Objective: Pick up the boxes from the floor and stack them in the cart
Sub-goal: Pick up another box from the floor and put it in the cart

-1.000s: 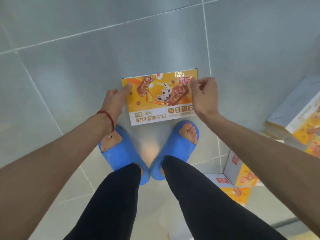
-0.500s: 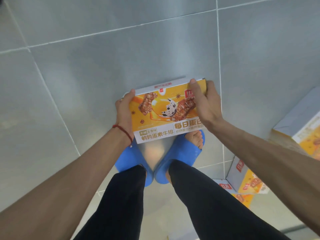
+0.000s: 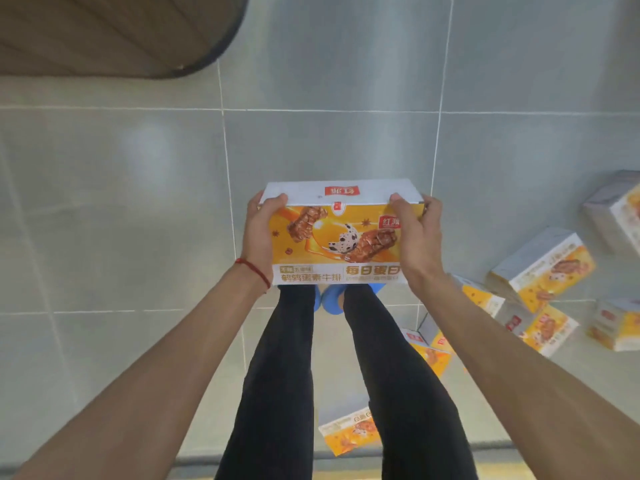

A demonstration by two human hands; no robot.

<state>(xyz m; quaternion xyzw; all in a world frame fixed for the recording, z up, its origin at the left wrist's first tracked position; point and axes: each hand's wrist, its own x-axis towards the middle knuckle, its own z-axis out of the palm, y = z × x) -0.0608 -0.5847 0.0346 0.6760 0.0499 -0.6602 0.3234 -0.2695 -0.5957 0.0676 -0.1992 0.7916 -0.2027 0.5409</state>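
Fingers [image 3: 275,201] of the left hand [image 3: 258,233] and right hand [image 3: 417,237] clasp the box [image 3: 332,237] by its ends; even inward pressure and a level carry should prevent slipping.

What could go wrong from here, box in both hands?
1. The orange snack box is gripped only at its two ends by the left hand and right hand; it may slip.
2. A fallen box lies by the legs and more boxes lie at right; a careless step could trip the person or crush one.
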